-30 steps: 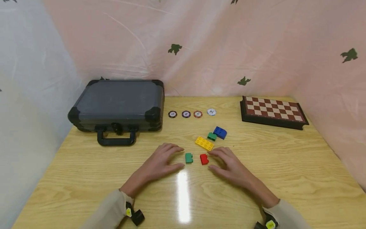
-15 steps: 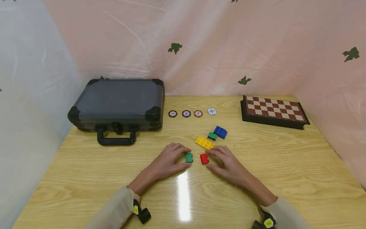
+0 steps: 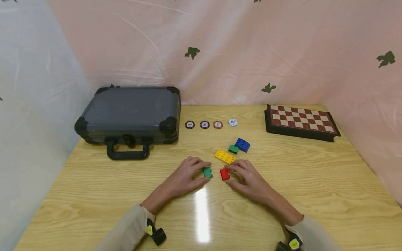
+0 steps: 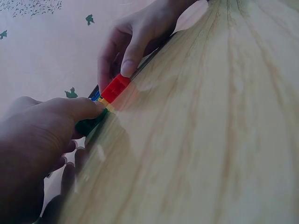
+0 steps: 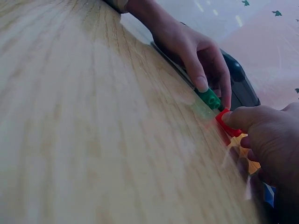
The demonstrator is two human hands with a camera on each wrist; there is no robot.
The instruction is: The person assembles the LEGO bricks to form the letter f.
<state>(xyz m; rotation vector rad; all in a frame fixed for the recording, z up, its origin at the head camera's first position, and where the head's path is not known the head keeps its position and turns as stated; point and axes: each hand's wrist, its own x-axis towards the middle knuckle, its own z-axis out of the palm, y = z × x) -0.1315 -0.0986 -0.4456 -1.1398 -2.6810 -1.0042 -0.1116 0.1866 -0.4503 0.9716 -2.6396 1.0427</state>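
Both hands have slid in closer to the bricks. Now the left hand (image 3: pixel 182 179) pinches the green brick (image 3: pixel 207 172), and the right hand (image 3: pixel 251 181) pinches the red brick (image 3: pixel 224 174). Both bricks sit on the table (image 3: pixel 314 195), near each other, so it looks like each hand has got its brick.

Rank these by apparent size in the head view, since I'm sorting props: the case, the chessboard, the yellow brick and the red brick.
1. Case, largest.
2. Chessboard.
3. Yellow brick.
4. Red brick, smallest, though the right hand may hide part of it.
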